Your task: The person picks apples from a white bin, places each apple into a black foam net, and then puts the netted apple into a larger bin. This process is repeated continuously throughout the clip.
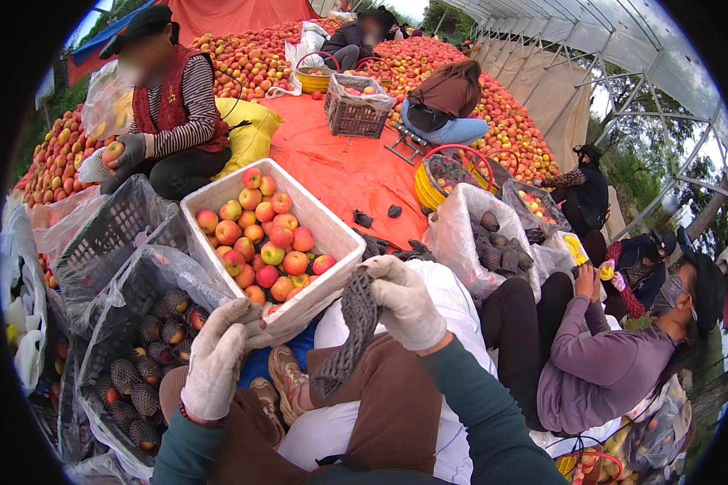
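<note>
My right hand [406, 303], in a white knit glove, pinches the top end of a dark grey foam net sleeve [349, 327]. The sleeve hangs limp over my lap, with no fruit showing in it. My left hand [218, 356], gloved the same way, is beside the near corner of a white foam box [332, 279]. Its fingers are stretched out and nothing shows in them. Bare red and yellow apples [267, 234] lie in the box. To my left, a lined crate [109, 311] holds several apples wrapped in dark nets [141, 400].
A white bag of dark net sleeves [501, 255] stands to the right. Beyond the box lies a red tarp [311, 153], with a large apple heap [429, 65] behind it. One person [178, 113] sits at the far left holding an apple; another [607, 356] sits close on my right.
</note>
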A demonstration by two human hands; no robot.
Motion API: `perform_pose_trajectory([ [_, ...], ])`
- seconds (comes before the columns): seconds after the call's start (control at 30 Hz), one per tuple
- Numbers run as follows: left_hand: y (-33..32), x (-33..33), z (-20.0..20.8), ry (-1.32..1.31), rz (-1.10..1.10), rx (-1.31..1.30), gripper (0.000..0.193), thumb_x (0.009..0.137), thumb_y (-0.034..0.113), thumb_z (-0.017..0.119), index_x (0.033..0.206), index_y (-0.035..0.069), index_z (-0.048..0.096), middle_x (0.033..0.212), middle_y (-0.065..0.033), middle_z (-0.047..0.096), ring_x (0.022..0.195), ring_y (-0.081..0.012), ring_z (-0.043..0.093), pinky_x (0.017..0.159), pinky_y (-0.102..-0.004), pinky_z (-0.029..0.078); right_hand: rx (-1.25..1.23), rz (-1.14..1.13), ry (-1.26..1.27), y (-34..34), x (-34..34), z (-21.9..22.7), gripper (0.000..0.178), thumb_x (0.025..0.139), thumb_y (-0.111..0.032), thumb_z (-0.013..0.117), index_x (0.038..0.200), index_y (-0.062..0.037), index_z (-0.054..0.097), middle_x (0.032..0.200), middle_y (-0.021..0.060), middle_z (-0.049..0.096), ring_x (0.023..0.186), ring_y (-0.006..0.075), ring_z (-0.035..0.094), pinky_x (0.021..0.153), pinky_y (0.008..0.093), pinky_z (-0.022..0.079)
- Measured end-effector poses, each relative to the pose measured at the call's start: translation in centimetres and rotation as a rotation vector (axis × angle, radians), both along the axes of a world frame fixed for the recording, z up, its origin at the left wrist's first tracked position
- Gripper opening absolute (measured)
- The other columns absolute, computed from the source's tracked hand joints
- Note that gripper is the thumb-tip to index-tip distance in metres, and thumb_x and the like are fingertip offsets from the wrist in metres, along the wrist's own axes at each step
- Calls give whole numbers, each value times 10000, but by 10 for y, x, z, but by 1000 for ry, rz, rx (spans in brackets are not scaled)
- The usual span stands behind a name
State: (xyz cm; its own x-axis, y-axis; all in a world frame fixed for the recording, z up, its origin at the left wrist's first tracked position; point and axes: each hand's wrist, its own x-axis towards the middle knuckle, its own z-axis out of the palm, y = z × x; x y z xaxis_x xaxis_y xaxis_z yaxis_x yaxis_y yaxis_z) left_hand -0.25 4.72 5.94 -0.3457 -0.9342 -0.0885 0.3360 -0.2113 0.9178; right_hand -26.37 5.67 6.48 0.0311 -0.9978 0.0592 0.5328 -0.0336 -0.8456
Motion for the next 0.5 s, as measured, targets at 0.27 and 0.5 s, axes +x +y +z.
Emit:
perform_pose_trajectory([
  [0.27,75,2,-7,41,9,-17,313,796,31,551,1103,-18,513,959,-54,575,855,-100,546,767,-241,464,-555,-287,936,62,107,-18,200,791,16,586,991,7,576,910,128,601,861,250,604,768,319,477],
  [0.5,102,25,-19,6,-36,31,98,849,102,584,860,34,515,790,14,556,735,-37,495,658,-191,420,-56,-99,-119,83,119,-16,173,860,-5,527,1032,11,531,915,74,597,833,133,592,779,264,487],
])
